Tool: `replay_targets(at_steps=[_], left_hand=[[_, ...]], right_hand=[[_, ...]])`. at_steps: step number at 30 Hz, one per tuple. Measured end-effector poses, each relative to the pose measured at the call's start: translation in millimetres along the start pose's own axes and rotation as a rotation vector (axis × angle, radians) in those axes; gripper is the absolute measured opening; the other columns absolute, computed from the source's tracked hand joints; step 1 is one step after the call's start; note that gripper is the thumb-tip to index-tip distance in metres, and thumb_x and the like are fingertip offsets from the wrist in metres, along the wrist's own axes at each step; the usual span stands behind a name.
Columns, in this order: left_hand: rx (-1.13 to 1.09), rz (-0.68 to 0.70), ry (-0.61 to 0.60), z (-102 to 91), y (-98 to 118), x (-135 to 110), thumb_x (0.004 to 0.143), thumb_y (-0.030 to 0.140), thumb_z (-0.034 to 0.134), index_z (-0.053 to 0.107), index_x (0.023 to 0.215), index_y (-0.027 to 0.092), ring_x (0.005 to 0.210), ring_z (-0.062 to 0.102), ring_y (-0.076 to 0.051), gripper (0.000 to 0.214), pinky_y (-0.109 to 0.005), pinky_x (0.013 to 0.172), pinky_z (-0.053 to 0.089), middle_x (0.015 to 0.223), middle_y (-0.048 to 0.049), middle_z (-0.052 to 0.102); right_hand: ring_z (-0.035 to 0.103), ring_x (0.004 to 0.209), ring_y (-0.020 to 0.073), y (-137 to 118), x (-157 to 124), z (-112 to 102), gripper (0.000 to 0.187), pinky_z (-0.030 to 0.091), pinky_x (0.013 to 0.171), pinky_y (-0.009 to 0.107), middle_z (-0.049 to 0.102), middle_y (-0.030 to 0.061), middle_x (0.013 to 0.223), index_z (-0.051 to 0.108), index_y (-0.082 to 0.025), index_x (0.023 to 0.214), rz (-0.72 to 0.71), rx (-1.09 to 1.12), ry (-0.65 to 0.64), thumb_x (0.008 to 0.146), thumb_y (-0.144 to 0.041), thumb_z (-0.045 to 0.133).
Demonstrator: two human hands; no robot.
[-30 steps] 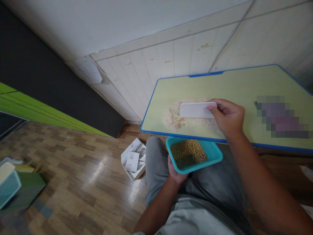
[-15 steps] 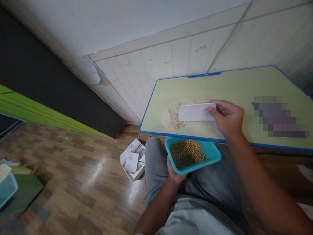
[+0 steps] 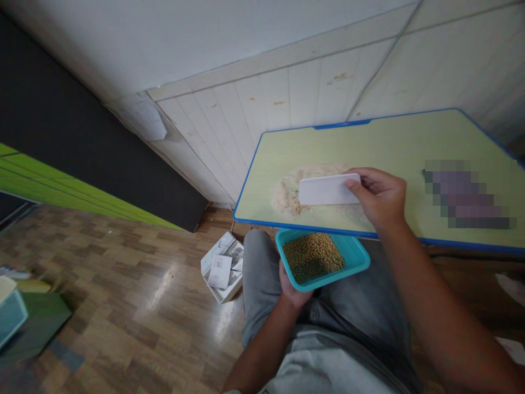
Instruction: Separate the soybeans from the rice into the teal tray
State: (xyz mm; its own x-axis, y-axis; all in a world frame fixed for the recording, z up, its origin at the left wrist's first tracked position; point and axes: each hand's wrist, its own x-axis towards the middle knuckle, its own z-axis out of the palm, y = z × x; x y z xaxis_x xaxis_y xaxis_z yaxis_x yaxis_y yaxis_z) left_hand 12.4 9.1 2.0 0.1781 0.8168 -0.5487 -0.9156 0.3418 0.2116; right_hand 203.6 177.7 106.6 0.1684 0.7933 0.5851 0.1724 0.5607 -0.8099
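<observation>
My right hand (image 3: 379, 198) pinches a flat white plastic scraper (image 3: 326, 190) and holds it on a pale pile of rice grains (image 3: 287, 192) with a few beans mixed in. The pile lies on a green table with a blue rim (image 3: 394, 139), near its front left corner. My left hand (image 3: 293, 290) grips a teal tray (image 3: 356, 254) from beneath, holding it just under the table's front edge. The tray is filled with yellow-green beans (image 3: 314, 256). Both hands are closed on what they hold.
A blurred-out patch (image 3: 467, 200) lies on the table's right side. An open white cardboard box (image 3: 221, 266) with papers sits on the wood floor by my left knee. A teal container (image 3: 10, 317) and a green mat (image 3: 43, 317) lie at far left. White panelled wall stands behind.
The scraper has slid a little left and toward the table's front edge over the grain pile. The tray has stayed under the edge.
</observation>
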Motion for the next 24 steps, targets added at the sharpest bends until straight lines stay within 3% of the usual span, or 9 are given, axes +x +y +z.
replay_targets(at_steps=[8,14,24], left_hand=[[-0.005,0.004,0.012,3.3,-0.3,0.1,0.110,0.044,0.034,0.095,0.107,0.025,0.134,0.077,-0.032,0.064,-0.056,0.139,0.036,0.120,-0.0070,0.093],[-0.021,0.004,0.007,-4.1,-2.0,4.1,0.108,0.043,0.040,0.094,0.107,0.026,0.142,0.073,-0.032,0.057,-0.057,0.140,0.033,0.120,-0.0076,0.093],[0.007,0.006,-0.050,-5.6,-2.2,4.9,0.109,0.045,0.040,0.094,0.110,0.027,0.143,0.073,-0.032,0.057,-0.057,0.141,0.032,0.127,-0.0055,0.092]], right_hand=[[0.081,0.084,0.0248,-0.6,1.0,-1.6,0.013,0.070,0.076,0.040,0.084,0.0042,0.094,0.086,-0.030,0.097,-0.007,-0.031,0.038,0.091,-0.041,0.088],[0.080,0.080,0.0232,0.3,-0.1,0.4,0.013,0.068,0.072,0.039,0.085,0.0031,0.092,0.087,-0.029,0.096,-0.001,-0.036,0.054,0.089,-0.040,0.088],[0.083,0.091,0.0251,2.2,2.7,5.0,0.016,0.071,0.084,0.042,0.088,0.0042,0.100,0.085,-0.029,0.100,0.028,-0.095,0.161,0.091,-0.042,0.084]])
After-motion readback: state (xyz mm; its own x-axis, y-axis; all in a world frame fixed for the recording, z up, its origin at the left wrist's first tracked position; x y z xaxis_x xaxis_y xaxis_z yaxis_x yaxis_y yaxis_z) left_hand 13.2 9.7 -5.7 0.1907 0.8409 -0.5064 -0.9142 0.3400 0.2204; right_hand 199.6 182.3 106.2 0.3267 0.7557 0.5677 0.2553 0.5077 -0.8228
